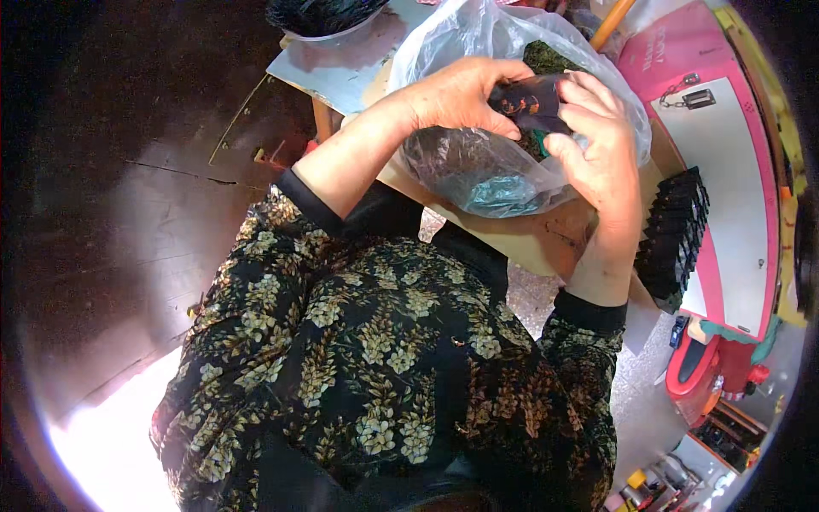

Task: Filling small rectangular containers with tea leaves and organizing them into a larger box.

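Observation:
Between my two hands is a small dark packet (536, 102) with orange print on its side. My left hand (464, 93) grips its left end, thumb below and fingers above. The fingers and thumb of my right hand (592, 128) close around its right end. Below the packet a large clear plastic bag (441, 57) stands wide open. Inside the bag lies dry greenish-brown plant matter (544, 56), partly hidden by my hands. A bit of green material shows just under the packet, too covered to identify.
A stack of black packets (672, 237) stands right of my right forearm, beside a pink and white cabinet (710, 147) with a latch. The bag rests on a tan board or carton (492, 237). At the upper left a bowl of dark strands (326, 16) sits on a pale tabletop (320, 67).

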The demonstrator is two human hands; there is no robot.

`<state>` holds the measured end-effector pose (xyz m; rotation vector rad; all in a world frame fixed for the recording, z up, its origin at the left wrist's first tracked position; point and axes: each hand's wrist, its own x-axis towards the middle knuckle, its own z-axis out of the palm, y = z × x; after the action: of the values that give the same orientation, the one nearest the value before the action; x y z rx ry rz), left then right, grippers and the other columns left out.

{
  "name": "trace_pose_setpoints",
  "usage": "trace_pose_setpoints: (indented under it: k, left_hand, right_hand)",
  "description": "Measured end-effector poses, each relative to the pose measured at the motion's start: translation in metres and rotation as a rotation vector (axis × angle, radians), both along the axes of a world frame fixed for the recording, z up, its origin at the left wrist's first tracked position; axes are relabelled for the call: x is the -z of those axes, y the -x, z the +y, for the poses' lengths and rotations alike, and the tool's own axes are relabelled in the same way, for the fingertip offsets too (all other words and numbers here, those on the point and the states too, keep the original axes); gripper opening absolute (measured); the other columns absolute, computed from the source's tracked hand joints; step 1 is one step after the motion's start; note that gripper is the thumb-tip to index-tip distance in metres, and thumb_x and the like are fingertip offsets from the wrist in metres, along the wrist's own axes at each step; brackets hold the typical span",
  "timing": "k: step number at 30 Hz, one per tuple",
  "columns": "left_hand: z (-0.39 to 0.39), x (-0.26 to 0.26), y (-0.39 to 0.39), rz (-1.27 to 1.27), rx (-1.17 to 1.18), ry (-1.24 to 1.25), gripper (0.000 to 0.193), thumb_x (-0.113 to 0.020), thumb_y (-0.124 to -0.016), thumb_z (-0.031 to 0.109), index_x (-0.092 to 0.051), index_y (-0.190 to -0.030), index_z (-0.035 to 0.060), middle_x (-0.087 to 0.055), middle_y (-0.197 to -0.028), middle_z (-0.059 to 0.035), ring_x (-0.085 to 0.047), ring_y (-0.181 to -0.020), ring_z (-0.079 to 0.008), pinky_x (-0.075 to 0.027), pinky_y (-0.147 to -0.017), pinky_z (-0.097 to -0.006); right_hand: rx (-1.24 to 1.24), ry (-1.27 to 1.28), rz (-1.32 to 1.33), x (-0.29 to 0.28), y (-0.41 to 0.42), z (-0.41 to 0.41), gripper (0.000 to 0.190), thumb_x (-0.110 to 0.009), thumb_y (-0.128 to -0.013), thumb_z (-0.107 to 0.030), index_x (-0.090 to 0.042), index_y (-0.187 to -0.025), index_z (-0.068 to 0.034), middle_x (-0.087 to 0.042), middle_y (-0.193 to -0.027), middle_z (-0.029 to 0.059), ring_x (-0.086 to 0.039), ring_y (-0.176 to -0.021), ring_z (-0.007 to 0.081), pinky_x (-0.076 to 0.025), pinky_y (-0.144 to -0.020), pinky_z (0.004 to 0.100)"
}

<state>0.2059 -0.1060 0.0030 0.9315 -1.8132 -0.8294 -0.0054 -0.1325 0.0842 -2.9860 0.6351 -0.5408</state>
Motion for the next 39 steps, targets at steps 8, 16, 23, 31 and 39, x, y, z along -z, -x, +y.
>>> trace_pose_setpoints:
  k: [8, 16, 23, 31, 39]
  left_hand:
    - [0.013, 0.004, -0.015, 0.020, -0.082, -0.128, 0.074, -0.085, -0.064, 0.011, -0.049, -0.127, 0.0006, -0.059, -0.114, -0.0050, -0.054, -0.106, -0.0144, -0.043, -0.096, -0.0290]
    - [0.016, 0.017, -0.022, 0.200, -0.206, -0.132, 0.061, -0.084, -0.064, 0.013, -0.056, -0.118, 0.0044, -0.064, -0.105, -0.0021, -0.058, -0.098, -0.0118, -0.046, -0.090, -0.0281]
    - [0.016, 0.023, -0.024, 0.253, -0.290, -0.175, 0.065, -0.085, -0.063, 0.012, -0.055, -0.120, 0.0042, -0.063, -0.109, -0.0031, -0.057, -0.102, -0.0129, -0.045, -0.094, -0.0286]
    - [0.001, 0.030, -0.023, 0.178, -0.292, -0.162, 0.063, -0.087, -0.062, 0.016, -0.056, -0.115, 0.0027, -0.060, -0.101, 0.0001, -0.054, -0.096, -0.0098, -0.042, -0.090, -0.0252]
    - [0.000, 0.030, -0.023, 0.184, -0.298, -0.200, 0.068, -0.088, -0.062, 0.020, -0.054, -0.118, 0.0023, -0.061, -0.106, -0.0027, -0.055, -0.100, -0.0134, -0.041, -0.093, -0.0272]
  right_hand:
    - [0.420, -0.522, -0.300, 0.052, 0.022, -0.020, 0.029, -0.061, -0.074, -0.008, -0.068, -0.101, -0.004, -0.067, -0.096, 0.0152, -0.065, -0.087, 0.0237, -0.049, -0.080, 0.0306]
    - [0.645, -0.279, 0.348, 0.080, 0.005, -0.025, 0.030, -0.064, -0.071, -0.016, -0.056, -0.100, -0.007, -0.065, -0.090, 0.0188, -0.061, -0.088, 0.0393, -0.047, -0.076, 0.0471]
    - [0.704, -0.294, -0.076, 0.097, 0.006, -0.047, 0.016, -0.062, -0.072, -0.009, -0.059, -0.087, -0.006, -0.063, -0.078, 0.0161, -0.062, -0.074, 0.0326, -0.047, -0.067, 0.0387]
    - [0.784, -0.845, -0.884, 0.135, -0.016, -0.082, 0.012, -0.061, -0.082, -0.008, -0.066, -0.093, -0.005, -0.062, -0.069, 0.0033, -0.051, -0.046, 0.0088, -0.039, -0.042, 0.0230]
    - [0.409, -0.141, -0.597, 0.142, -0.011, -0.082, 0.018, -0.053, -0.086, -0.014, -0.069, -0.086, -0.005, -0.062, -0.063, 0.0036, -0.055, -0.049, 0.0094, -0.042, -0.043, 0.0244]
